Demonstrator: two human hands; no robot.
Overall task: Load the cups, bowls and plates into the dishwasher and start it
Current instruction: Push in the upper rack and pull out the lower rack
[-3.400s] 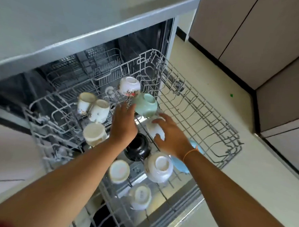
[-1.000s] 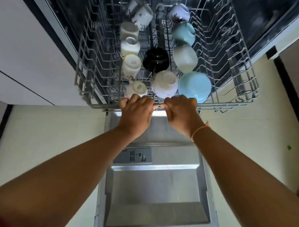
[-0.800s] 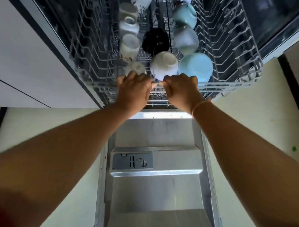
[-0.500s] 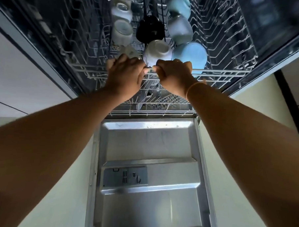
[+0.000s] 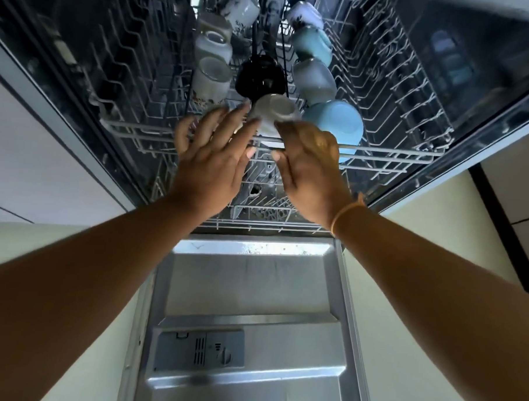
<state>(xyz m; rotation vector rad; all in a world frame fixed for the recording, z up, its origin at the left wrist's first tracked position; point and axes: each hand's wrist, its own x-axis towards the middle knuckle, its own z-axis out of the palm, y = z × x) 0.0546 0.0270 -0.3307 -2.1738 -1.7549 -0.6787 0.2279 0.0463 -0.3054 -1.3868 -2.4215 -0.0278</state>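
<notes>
The upper wire rack (image 5: 389, 151) sits inside the dishwasher tub. It carries upside-down dishes: a light blue bowl (image 5: 336, 124), a white bowl (image 5: 273, 112), a black bowl (image 5: 259, 76), a pale grey bowl (image 5: 314, 78), a teal cup (image 5: 312, 44) and several white cups (image 5: 211, 76). My left hand (image 5: 210, 164) has its fingers stretched out straight over the rack's front rail. My right hand (image 5: 310, 166) is beside it at the rail, fingers loose and holding nothing. A lower rack (image 5: 256, 212) shows beneath them.
The dishwasher door (image 5: 253, 290) lies folded down flat below my arms, with the detergent dispenser (image 5: 199, 349) on its inner face. Pale cabinet fronts (image 5: 31, 160) flank the left side, and more cabinets (image 5: 518, 193) stand at the right over a light floor.
The upper rack has slid from pulled-out into the tub. Both hands gripped its front rail a moment ago; now their fingers have come off it and straightened.
</notes>
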